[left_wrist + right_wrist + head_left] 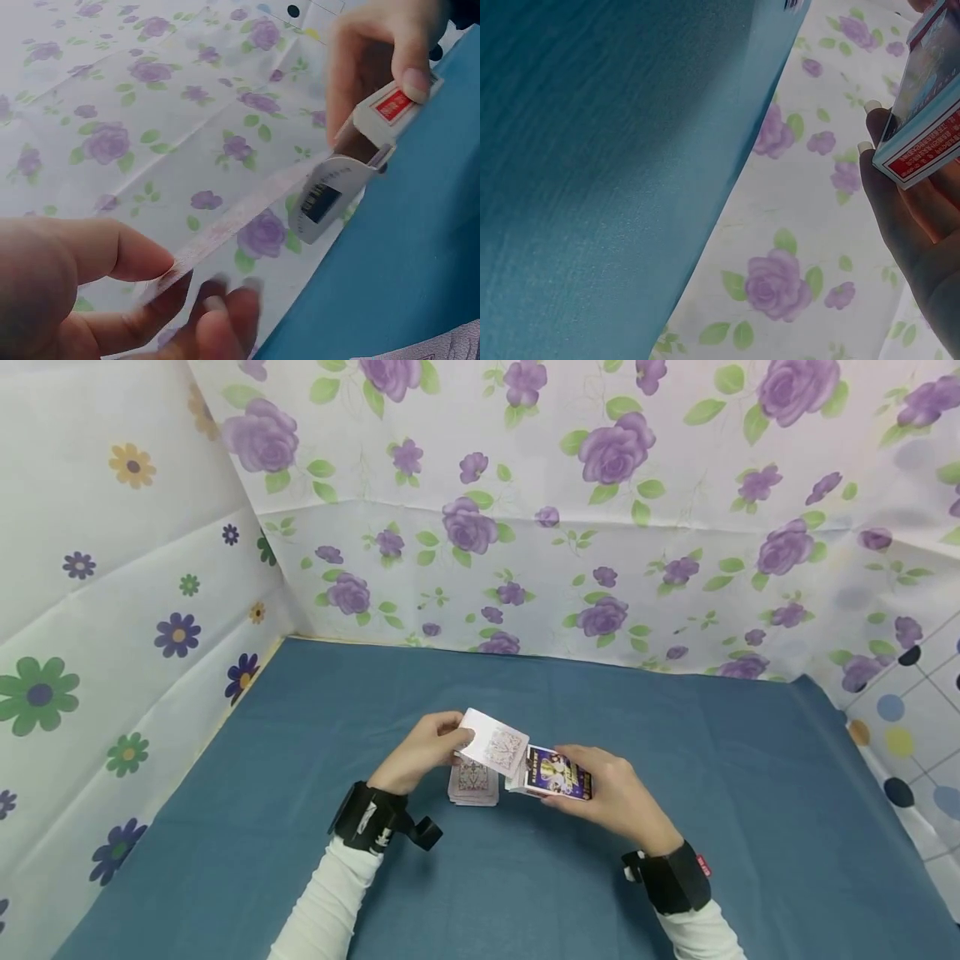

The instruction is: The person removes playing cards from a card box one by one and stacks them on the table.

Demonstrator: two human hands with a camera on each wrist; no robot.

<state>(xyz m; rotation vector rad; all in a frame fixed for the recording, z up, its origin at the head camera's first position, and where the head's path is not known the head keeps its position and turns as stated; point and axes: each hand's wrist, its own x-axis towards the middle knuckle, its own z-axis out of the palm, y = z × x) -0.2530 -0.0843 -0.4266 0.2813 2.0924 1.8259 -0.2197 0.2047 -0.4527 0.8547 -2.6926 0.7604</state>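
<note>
My left hand [429,747] pinches white playing cards [495,742] with a patterned back between thumb and fingers. In the left wrist view the cards [232,225] appear edge-on, reaching toward the box's mouth. A printed card box [558,773], purple and yellow on its face, is gripped by my right hand [611,789]. Its flap [326,202] hangs open toward the left hand. Beneath the held cards, a stack of cards [474,783] lies face down on the table, partly covered. The right wrist view shows the box's edge [922,150] with a red label against the fingers.
A blue cloth [300,860] covers the table. Behind it hangs a white sheet with purple flowers [468,527], and another flowered sheet [112,652] lines the left side. Black straps [375,818] with cameras sit on both wrists.
</note>
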